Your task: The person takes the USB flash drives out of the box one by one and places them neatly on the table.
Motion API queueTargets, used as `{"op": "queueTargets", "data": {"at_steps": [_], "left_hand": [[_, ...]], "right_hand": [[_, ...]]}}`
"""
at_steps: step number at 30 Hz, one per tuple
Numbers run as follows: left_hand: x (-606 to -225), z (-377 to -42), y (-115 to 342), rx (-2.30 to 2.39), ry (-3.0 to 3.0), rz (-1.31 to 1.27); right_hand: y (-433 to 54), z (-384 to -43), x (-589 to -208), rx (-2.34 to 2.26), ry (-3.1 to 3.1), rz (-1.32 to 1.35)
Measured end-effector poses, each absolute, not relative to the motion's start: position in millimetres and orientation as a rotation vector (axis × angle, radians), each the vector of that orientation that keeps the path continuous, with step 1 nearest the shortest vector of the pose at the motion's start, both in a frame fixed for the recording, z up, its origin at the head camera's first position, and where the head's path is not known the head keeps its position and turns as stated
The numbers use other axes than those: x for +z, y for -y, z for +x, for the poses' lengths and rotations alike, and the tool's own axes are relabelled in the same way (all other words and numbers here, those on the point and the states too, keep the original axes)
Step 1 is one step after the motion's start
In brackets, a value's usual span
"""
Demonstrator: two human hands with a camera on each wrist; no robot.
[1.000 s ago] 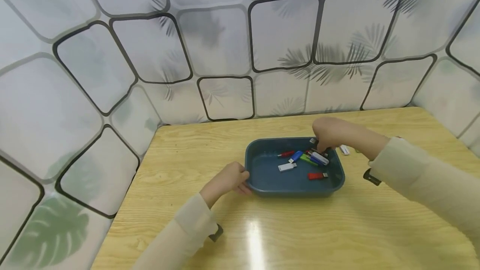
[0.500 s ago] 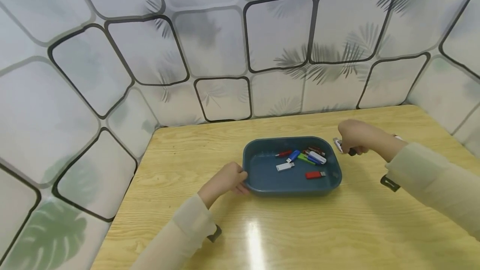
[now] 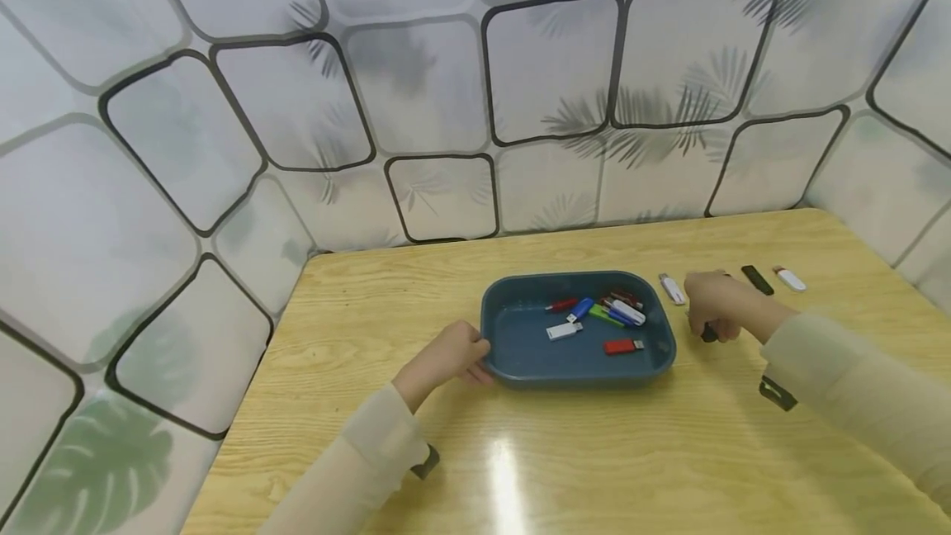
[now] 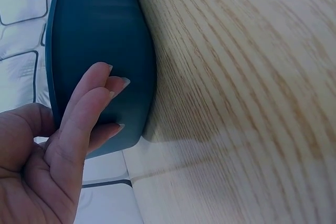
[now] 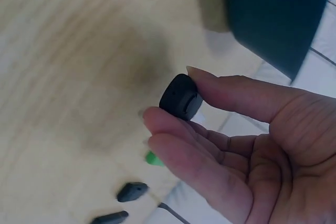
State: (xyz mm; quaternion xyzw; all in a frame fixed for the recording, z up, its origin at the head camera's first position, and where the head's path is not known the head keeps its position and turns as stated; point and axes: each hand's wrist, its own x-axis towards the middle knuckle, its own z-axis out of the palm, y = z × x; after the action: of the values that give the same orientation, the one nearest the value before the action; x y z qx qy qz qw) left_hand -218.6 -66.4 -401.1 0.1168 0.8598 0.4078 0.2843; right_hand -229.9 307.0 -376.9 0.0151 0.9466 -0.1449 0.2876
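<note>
A dark blue tray (image 3: pixel 513 357) stands mid-table with several USB sticks in it, among them a red one (image 3: pixel 624 346), a white one (image 3: pixel 565 330) and a blue one (image 3: pixel 582 309). My left hand (image 3: pixel 479 360) holds the tray's left rim, and its fingers (image 4: pixel 97 103) lie against the outer wall (image 4: pixel 100 40). My right hand (image 3: pixel 709 327) hovers just right of the tray. It pinches a black USB stick (image 5: pixel 180 97) between thumb and fingers, and the stick's end pokes out below the hand (image 3: pixel 708 334).
On the wooden table (image 3: pixel 594 452), right of the tray, lie a white stick (image 3: pixel 672 288), a black stick (image 3: pixel 756 279) and a white-and-red stick (image 3: pixel 789 278). Patterned wall panels (image 3: pixel 446 106) close off the back and left sides.
My right hand left the tray's far right corner with the black stick, moving right and then nearer, which uncovered the sticks lying on the table. The left hand stayed on the rim.
</note>
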Motion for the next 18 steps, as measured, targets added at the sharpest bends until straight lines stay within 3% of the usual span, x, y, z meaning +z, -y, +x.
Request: {"op": "queueTargets", "data": {"at_steps": [18], "left_hand": [[-398.6, -217.6, 67.6, 1.091, -2.292, 0.339]], "right_hand": [[-307.2, -232.4, -395.6, -0.348, -2.502, 0.08]]}}
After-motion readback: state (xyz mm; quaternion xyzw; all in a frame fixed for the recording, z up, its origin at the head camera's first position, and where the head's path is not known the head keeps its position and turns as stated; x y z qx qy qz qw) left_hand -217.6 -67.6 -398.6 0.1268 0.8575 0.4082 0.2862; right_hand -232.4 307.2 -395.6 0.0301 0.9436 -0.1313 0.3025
